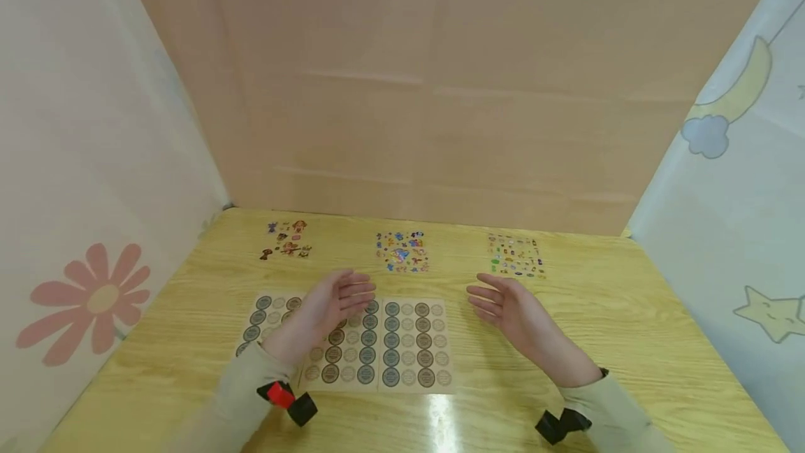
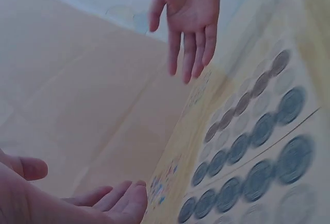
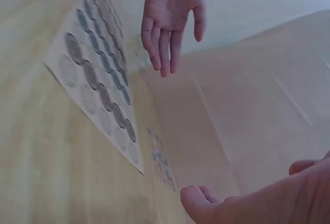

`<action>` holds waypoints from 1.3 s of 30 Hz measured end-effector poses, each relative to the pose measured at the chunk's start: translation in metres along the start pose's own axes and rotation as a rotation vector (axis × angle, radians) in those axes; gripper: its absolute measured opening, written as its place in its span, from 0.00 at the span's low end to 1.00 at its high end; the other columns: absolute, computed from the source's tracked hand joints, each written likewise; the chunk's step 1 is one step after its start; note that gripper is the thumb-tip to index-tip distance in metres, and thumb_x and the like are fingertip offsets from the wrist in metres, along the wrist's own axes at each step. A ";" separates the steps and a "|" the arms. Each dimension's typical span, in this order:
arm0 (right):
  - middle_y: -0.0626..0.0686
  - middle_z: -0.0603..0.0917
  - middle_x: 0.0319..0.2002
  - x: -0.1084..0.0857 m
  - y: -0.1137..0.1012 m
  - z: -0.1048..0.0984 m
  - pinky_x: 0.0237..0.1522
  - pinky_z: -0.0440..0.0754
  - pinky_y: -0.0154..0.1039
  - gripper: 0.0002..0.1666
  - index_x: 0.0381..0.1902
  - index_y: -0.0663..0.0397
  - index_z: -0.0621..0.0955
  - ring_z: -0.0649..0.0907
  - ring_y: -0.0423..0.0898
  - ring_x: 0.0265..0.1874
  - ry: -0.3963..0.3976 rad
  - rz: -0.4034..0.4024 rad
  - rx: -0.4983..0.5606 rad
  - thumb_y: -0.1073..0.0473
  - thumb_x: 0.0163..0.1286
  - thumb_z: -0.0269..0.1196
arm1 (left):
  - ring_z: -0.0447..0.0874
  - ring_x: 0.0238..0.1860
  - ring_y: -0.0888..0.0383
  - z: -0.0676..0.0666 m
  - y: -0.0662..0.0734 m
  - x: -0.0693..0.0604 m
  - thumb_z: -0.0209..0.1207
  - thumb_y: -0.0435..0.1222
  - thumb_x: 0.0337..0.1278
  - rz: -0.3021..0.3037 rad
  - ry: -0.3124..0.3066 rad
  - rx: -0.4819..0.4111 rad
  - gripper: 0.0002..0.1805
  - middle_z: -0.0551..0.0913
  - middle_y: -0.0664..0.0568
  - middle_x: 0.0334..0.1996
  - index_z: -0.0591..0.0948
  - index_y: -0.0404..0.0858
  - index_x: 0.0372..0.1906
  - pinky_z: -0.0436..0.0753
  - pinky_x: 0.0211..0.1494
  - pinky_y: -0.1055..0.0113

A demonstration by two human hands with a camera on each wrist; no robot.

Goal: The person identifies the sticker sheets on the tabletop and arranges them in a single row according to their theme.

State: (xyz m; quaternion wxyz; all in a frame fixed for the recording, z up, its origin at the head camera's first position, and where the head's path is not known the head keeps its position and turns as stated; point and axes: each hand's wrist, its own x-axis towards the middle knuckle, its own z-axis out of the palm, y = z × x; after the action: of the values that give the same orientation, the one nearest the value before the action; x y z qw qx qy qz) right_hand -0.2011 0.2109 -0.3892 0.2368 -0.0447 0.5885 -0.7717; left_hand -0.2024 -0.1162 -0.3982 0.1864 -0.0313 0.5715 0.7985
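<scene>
Both hands hover over the table, palms facing each other, fingers extended and holding nothing. The left hand [image 1: 333,306] is above sheets printed with rows of round stickers [image 1: 415,344], hiding part of them. To the right of those sheets is the right hand [image 1: 512,310], over bare wood. Beyond the hands lie three clear sheets of small coloured stickers: one at the left [image 1: 289,240], one in the middle [image 1: 402,254], one at the right [image 1: 516,255]. In the left wrist view the right hand [image 2: 191,28] shows its palm; the right wrist view shows the left hand [image 3: 172,23] likewise.
The wooden table [image 1: 597,313] has a tan backdrop [image 1: 428,124] along its far edge. A pale curtain with a pink flower [image 1: 100,296] stands at the left, another with a moon and star [image 1: 773,310] at the right. Black wrist mounts sit on both sleeves.
</scene>
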 end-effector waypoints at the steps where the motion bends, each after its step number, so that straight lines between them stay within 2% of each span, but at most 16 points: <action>1: 0.73 0.47 0.71 0.004 -0.002 -0.004 0.71 0.51 0.52 0.34 0.74 0.66 0.42 0.50 0.65 0.70 -0.012 -0.005 0.022 0.51 0.80 0.32 | 0.59 0.67 0.35 -0.004 0.004 0.009 0.35 0.43 0.74 -0.003 -0.009 -0.029 0.31 0.59 0.26 0.66 0.56 0.21 0.68 0.62 0.69 0.52; 4: 0.73 0.44 0.71 0.019 -0.007 -0.012 0.71 0.49 0.52 0.35 0.74 0.66 0.40 0.47 0.65 0.71 -0.048 -0.004 0.097 0.51 0.79 0.32 | 0.52 0.70 0.37 -0.013 0.017 0.033 0.34 0.43 0.74 -0.038 -0.025 -0.153 0.33 0.53 0.27 0.69 0.50 0.22 0.71 0.56 0.72 0.52; 6: 0.72 0.43 0.72 0.030 -0.007 -0.017 0.71 0.47 0.52 0.35 0.74 0.66 0.39 0.46 0.64 0.71 -0.055 0.011 0.151 0.51 0.79 0.32 | 0.48 0.72 0.39 -0.017 0.023 0.045 0.33 0.43 0.74 -0.066 -0.024 -0.230 0.33 0.49 0.29 0.71 0.47 0.23 0.72 0.52 0.73 0.53; 8: 0.72 0.42 0.72 0.041 -0.005 -0.020 0.71 0.46 0.51 0.36 0.74 0.65 0.37 0.46 0.64 0.71 -0.046 0.030 0.205 0.51 0.79 0.33 | 0.46 0.73 0.41 -0.017 0.028 0.053 0.34 0.44 0.74 -0.086 -0.005 -0.288 0.34 0.46 0.31 0.72 0.45 0.24 0.72 0.50 0.74 0.54; 11: 0.71 0.42 0.72 0.057 -0.002 -0.022 0.72 0.46 0.51 0.37 0.75 0.62 0.36 0.47 0.62 0.72 -0.010 0.062 0.242 0.50 0.79 0.34 | 0.44 0.73 0.42 -0.016 0.033 0.061 0.36 0.45 0.74 -0.093 0.024 -0.328 0.35 0.45 0.33 0.73 0.45 0.25 0.73 0.48 0.74 0.55; 16: 0.70 0.42 0.72 0.080 -0.002 -0.023 0.72 0.46 0.50 0.38 0.75 0.61 0.36 0.47 0.61 0.72 0.027 0.070 0.222 0.49 0.79 0.35 | 0.45 0.73 0.41 -0.015 0.038 0.073 0.37 0.47 0.73 -0.074 0.081 -0.321 0.36 0.46 0.34 0.73 0.47 0.26 0.73 0.48 0.74 0.54; 22: 0.70 0.43 0.73 0.105 -0.006 -0.024 0.72 0.47 0.51 0.39 0.75 0.60 0.38 0.48 0.62 0.72 -0.009 0.118 0.182 0.46 0.78 0.37 | 0.45 0.72 0.40 -0.017 0.039 0.080 0.41 0.48 0.72 -0.082 0.172 -0.294 0.36 0.46 0.35 0.73 0.49 0.31 0.74 0.50 0.73 0.52; 25: 0.70 0.44 0.72 0.115 -0.009 -0.024 0.71 0.50 0.52 0.40 0.75 0.59 0.39 0.50 0.62 0.71 -0.017 0.151 0.162 0.45 0.78 0.39 | 0.45 0.72 0.39 -0.019 0.038 0.083 0.41 0.48 0.72 -0.095 0.197 -0.264 0.36 0.44 0.35 0.73 0.48 0.33 0.74 0.50 0.73 0.50; 32: 0.69 0.46 0.73 0.130 -0.016 -0.024 0.70 0.53 0.53 0.42 0.76 0.58 0.39 0.53 0.62 0.71 -0.041 0.220 0.175 0.43 0.77 0.41 | 0.46 0.72 0.39 -0.020 0.033 0.092 0.43 0.51 0.69 -0.183 0.184 -0.248 0.38 0.45 0.35 0.73 0.49 0.35 0.75 0.54 0.69 0.40; 39: 0.68 0.47 0.72 0.135 -0.019 -0.020 0.68 0.56 0.56 0.42 0.76 0.58 0.41 0.56 0.64 0.69 -0.061 0.268 0.141 0.43 0.77 0.42 | 0.50 0.71 0.39 -0.017 0.028 0.096 0.43 0.50 0.70 -0.203 0.154 -0.268 0.38 0.47 0.36 0.73 0.49 0.34 0.74 0.58 0.68 0.39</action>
State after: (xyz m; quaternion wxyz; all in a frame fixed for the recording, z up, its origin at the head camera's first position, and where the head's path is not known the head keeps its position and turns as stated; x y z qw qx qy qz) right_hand -0.3333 0.1761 -0.4064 0.3581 0.0277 0.5260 -0.7709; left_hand -0.3037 -0.1141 -0.4040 0.2157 -0.1745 0.4668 0.8397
